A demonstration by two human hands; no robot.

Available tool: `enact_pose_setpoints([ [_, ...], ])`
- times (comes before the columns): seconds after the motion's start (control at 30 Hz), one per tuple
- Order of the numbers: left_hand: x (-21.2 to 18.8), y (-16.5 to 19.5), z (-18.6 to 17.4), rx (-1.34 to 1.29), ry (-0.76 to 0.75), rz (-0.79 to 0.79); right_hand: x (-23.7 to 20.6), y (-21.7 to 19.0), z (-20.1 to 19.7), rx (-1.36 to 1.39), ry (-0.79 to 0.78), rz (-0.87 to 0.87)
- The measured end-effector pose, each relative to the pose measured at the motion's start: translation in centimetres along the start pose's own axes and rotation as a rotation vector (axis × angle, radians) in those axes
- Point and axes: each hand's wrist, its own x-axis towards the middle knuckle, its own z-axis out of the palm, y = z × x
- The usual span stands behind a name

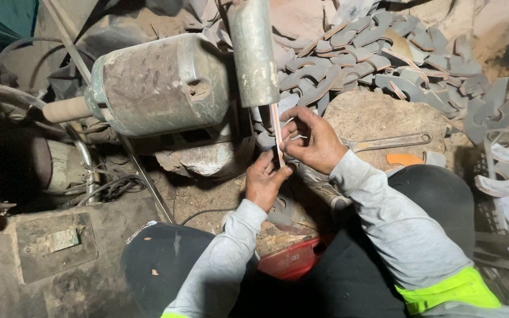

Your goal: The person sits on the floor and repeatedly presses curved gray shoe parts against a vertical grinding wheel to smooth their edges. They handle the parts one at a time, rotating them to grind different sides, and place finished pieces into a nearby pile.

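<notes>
Pinching the thin orange-edged metal piece (277, 132) at frame centre, left hand (264, 179) closed on its lower end, right hand (313, 140) closed higher up, best kept square under the grinding wheel (253, 53) above

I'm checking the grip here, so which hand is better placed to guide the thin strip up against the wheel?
Probably the right hand: it pinches the strip high up, close under the wheel. The left hand holds only the strip's lower end, farther from the wheel, and seems better suited to steadying it.
</notes>
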Motion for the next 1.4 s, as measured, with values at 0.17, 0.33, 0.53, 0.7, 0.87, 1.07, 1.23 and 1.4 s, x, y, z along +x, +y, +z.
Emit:
enact_pose_setpoints([
  [0.17, -2.9, -1.3, 2.1, 0.128, 0.15, 0.124, -1.5, 0.0, -1.4, -0.295, -0.21, -0.062],
  [0.33, -2.7, 0.7, 2.1, 0.784, 0.257, 0.356, -1.0, -0.4, -3.2, -0.015, -0.284, 0.121],
  [0.53, 0.5, 3.0, 1.1, 0.617, 0.183, 0.199, 0.4, -0.2, -3.1, 0.065, -0.192, -0.117],
  [0.7, 2.5, 2.9, 0.0, 0.128, 0.069, 0.019, 2.0, -0.3, -2.0, 0.053, -0.089, -0.156],
  [0.87, 3.8, 2.9, -0.9, 0.094, -0.001, 0.076, 3.1, -1.4, -1.3, -0.053, -0.012, -0.15],
  [1.07, 4.4, 3.1, -1.3, 0.039, -0.011, 0.064, 4.0, -1.8, -1.1, -0.107, 0.016, -0.138],
  [1.23, 4.4, 3.5, -1.3, 0.027, -0.012, 0.03, 4.4, -1.5, -1.1, -0.106, 0.016, -0.145],
  [1.4, 3.3, 3.5, -1.2, 0.019, 0.002, -0.135, 3.6, -0.6, -0.9, -0.111, 0.008, -0.125],
])
